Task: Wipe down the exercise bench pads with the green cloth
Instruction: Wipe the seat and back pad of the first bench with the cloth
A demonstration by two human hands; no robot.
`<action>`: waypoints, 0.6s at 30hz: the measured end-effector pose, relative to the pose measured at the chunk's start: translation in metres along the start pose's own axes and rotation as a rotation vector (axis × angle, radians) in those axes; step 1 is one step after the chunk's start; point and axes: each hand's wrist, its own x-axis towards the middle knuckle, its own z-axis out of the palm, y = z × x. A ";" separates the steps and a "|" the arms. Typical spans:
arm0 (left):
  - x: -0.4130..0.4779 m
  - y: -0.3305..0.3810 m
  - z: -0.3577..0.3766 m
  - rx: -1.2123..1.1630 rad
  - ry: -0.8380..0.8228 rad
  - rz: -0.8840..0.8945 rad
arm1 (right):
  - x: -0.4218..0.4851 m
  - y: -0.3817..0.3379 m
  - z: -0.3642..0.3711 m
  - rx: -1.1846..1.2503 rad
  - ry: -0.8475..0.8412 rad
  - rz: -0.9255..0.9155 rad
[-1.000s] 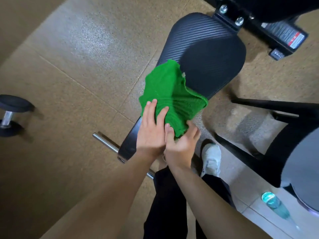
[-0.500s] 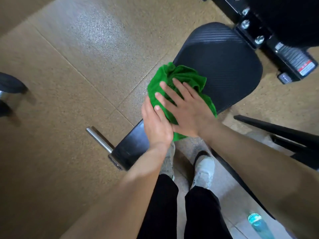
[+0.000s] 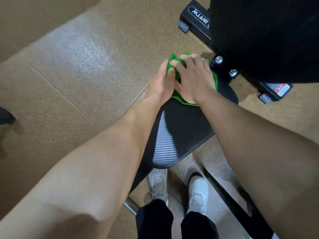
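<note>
The green cloth (image 3: pixel 172 65) is bunched at the far end of the black textured seat pad (image 3: pixel 174 135), close to the bolted bracket. My left hand (image 3: pixel 161 81) grips the cloth's left side with curled fingers. My right hand (image 3: pixel 196 78) lies on top of it with its knuckles bent and its fingers curled into the fabric. The two hands touch each other and hide most of the cloth; only a top tuft and a lower edge (image 3: pixel 183 101) show. The large black back pad (image 3: pixel 262 40) rises at the upper right.
Two bolts (image 3: pixel 219 59) sit on the bracket just right of my hands. A black frame foot (image 3: pixel 195 21) and a warning sticker (image 3: pixel 281 88) lie beyond. My white shoes (image 3: pixel 198 188) stand under the pad's near end, beside a steel bar (image 3: pixel 131 207) and a black frame rail (image 3: pixel 233 206). Speckled tan floor lies to the left.
Both hands have pushed the cloth along the seat pad from its near end to its far end by the bracket. My right hand's fingers went from spread flat to curled.
</note>
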 end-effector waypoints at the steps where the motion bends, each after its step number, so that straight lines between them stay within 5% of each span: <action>1: -0.006 -0.006 -0.001 0.036 -0.024 0.045 | -0.005 -0.002 -0.001 0.035 -0.007 0.074; 5: -0.042 -0.039 -0.015 0.306 0.018 0.109 | -0.042 -0.032 0.001 0.186 -0.006 0.254; 13: -0.129 -0.018 -0.020 0.657 0.230 0.137 | -0.125 -0.072 -0.021 0.586 -0.129 0.197; 16: -0.143 0.003 -0.011 0.556 0.183 0.040 | -0.131 -0.054 -0.051 0.911 -0.186 0.434; 18: -0.143 0.025 -0.001 0.283 0.121 -0.100 | -0.140 -0.033 -0.084 1.047 -0.115 0.565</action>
